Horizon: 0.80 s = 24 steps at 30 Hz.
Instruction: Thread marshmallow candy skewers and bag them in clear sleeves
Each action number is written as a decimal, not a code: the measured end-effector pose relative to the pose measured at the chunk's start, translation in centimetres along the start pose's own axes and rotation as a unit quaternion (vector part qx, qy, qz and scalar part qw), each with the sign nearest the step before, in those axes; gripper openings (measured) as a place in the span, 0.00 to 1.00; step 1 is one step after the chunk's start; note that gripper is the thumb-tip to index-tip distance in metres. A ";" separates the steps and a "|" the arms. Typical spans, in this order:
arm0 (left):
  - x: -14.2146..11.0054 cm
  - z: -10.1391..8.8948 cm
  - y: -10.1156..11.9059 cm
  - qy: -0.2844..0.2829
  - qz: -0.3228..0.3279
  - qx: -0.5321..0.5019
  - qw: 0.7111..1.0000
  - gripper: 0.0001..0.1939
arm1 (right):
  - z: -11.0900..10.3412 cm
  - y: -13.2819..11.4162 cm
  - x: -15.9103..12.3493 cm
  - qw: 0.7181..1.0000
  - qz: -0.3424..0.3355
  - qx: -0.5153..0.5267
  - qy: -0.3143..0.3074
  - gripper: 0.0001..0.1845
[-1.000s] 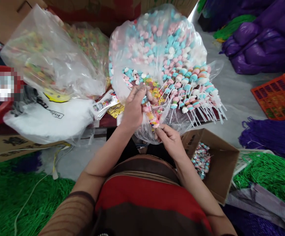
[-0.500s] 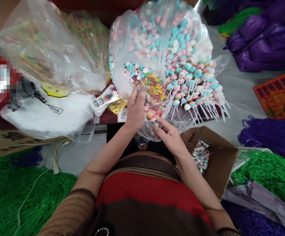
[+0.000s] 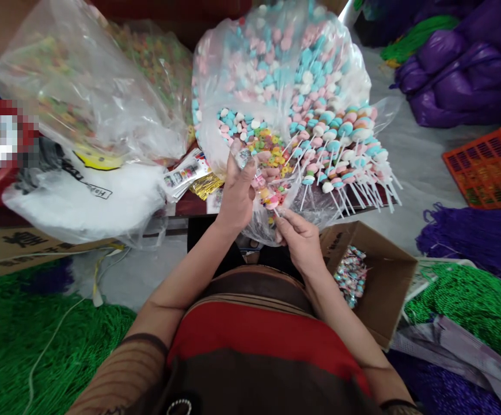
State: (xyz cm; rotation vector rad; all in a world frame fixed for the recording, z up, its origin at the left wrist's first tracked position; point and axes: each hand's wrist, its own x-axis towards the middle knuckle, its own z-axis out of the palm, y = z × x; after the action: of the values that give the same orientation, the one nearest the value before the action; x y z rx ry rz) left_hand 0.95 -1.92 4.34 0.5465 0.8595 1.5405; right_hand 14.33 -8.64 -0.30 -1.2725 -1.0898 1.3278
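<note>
Centrally in the frame, the right hand has its grip closed on the thin stick of 1 candy skewer, thumb and fingertips together. The left hand is clamped around a clear printed wrapper at the skewer's upper end; how far that wrapper covers the sweets is hard to tell. The skewer slants between the 2 hands, its stick toward the lower right.

Just beyond the fingers lie loose ring candies in yellow, green and red. Above them, at the upper centre of the frame, a big clear bag bulges with pink, blue and white marshmallows. To its right sits a pile of candy skewers, many white sticks pointing to the lower right. Left of centre, flat printed wrappers and gold strips rest on the dark red desk.

Further out, a white bag with a yellow smiley lies at left, below a cloudy plastic bag. At lower right, a cardboard box holds wrapped sweets; an orange crate stands at the right edge.
</note>
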 end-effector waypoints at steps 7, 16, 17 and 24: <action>-2.1 -0.5 -2.6 -0.135 -0.075 0.014 0.988 0.19 | 0.8 0.6 0.1 0.966 -0.163 -0.168 0.109 0.17; -1.3 -1.8 -2.2 -0.151 -0.039 0.103 0.982 0.21 | -1.3 -3.2 1.1 0.906 -0.320 -0.264 0.083 0.11; -1.3 -1.9 -2.2 -0.167 -0.046 0.107 0.979 0.22 | -1.5 -3.6 1.4 0.894 -0.342 -0.276 0.090 0.10; -1.4 -2.7 -2.3 -0.264 -0.089 0.108 0.954 0.20 | -2.0 -3.6 2.4 0.886 -0.366 -0.279 0.053 0.08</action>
State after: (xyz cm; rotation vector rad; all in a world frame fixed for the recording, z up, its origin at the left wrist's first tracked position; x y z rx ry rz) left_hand 0.58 -3.82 1.06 0.9616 0.6383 1.0632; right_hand 16.55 -5.80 2.85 -1.1150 -1.7232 0.3731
